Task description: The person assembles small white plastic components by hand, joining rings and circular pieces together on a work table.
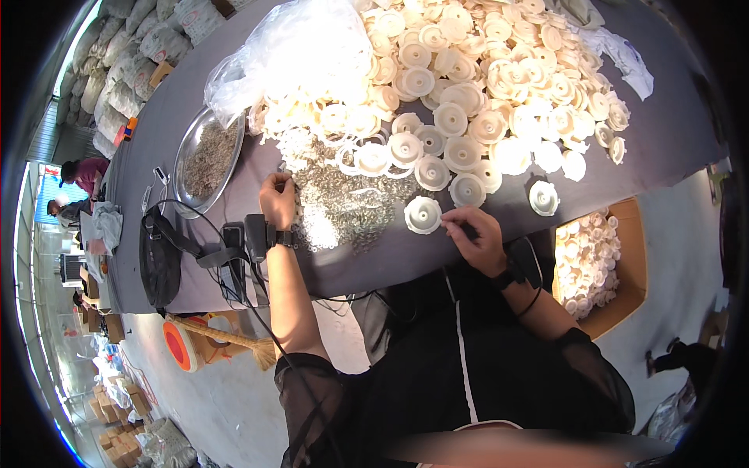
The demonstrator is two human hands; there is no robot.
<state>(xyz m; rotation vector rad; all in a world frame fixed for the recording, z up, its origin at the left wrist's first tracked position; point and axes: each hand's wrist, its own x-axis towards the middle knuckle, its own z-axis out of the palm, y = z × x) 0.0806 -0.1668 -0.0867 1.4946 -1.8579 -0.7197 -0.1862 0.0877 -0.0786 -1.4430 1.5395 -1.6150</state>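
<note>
Across the grey-topped table [655,148], head view: the right hand [477,240] reaches the rim of a round white plastic disc [423,215], thumb and forefinger close together, though whether they clamp it, I can't tell. Over to the left hand [277,201], fingers curled beside a heap of small shiny pieces [351,210], any grip hidden! Beyond, cream discs [511,78] pile up; a metal tray [181,168] sits left.

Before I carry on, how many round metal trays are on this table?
1: the tray lies left of the left hand, with small parts in it. Others could be hidden under the plastic bag or white discs.
</note>
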